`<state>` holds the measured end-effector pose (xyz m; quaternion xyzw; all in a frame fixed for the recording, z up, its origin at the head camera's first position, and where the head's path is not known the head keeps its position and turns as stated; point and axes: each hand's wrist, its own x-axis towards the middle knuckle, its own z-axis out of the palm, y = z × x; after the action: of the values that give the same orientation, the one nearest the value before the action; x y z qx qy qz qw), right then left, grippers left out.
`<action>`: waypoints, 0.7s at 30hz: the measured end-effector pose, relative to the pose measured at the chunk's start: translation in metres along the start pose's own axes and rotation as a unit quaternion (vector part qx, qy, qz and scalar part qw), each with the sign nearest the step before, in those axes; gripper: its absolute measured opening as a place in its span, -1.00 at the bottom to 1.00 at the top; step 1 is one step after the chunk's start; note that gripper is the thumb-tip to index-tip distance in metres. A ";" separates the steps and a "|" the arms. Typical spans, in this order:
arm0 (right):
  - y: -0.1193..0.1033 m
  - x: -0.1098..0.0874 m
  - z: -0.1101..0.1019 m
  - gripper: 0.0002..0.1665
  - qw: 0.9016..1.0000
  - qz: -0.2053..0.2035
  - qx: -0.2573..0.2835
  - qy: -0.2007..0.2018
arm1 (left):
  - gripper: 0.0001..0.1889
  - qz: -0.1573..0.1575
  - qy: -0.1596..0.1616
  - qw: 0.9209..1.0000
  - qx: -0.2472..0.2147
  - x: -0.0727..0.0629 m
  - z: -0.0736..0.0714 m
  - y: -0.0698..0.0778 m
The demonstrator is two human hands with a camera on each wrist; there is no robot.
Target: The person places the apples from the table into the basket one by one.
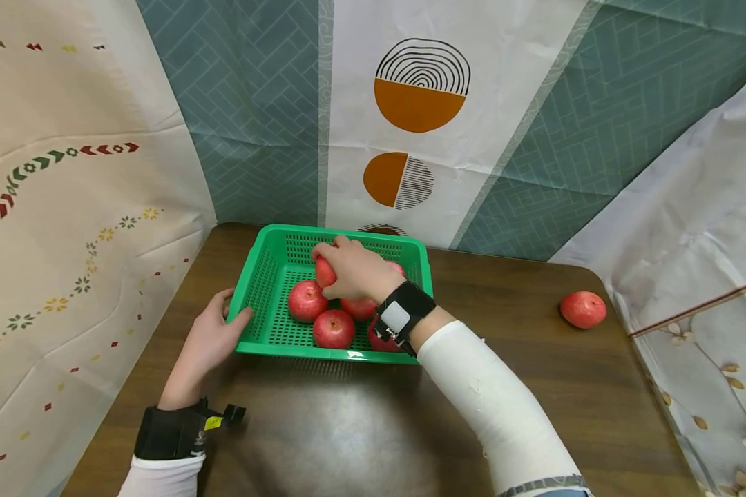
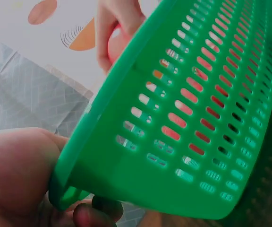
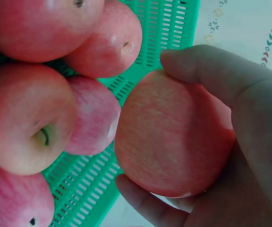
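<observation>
A green plastic basket point(image 1: 286, 351) with slotted walls stands on the table, holding several red apples point(image 1: 333, 328). My left hand point(image 1: 211, 331) grips its left rim, thumb on the inner side and fingers outside. In the left wrist view the basket wall point(image 2: 126, 175) hides part of those fingers. Over the basket, my right hand point(image 1: 363, 269) holds one red apple point(image 3: 174, 137) between thumb and fingers. Other apples lie close beside it in the right wrist view, one with its stem point(image 3: 44, 137) showing. My right hand and wrist partly cover the apples in the head view.
A single red apple point(image 1: 583, 309) lies near the right edge of the dark wooden table point(image 1: 503, 304). Patterned cloths point(image 1: 261, 110) hang behind the table and along both sides. Each wrist wears a black strap point(image 1: 169, 431) with a small device.
</observation>
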<state>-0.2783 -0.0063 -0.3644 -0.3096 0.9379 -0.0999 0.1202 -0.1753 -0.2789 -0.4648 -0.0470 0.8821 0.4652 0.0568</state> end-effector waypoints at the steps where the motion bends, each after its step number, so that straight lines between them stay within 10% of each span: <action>1: -0.002 0.003 0.000 -0.30 1.000 -0.001 -0.002 0.000 | -0.18 0.002 0.003 1.000 0.007 -0.001 0.000 0.000; 21: -0.027 0.059 0.019 -0.25 0.999 0.007 0.026 -0.031 | -0.32 0.029 0.042 0.998 0.040 -0.008 0.010 0.003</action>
<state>-0.3040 -0.0652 -0.3848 -0.3027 0.9330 -0.1141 0.1578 -0.1672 -0.2686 -0.4672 -0.0388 0.9028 0.4283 0.0085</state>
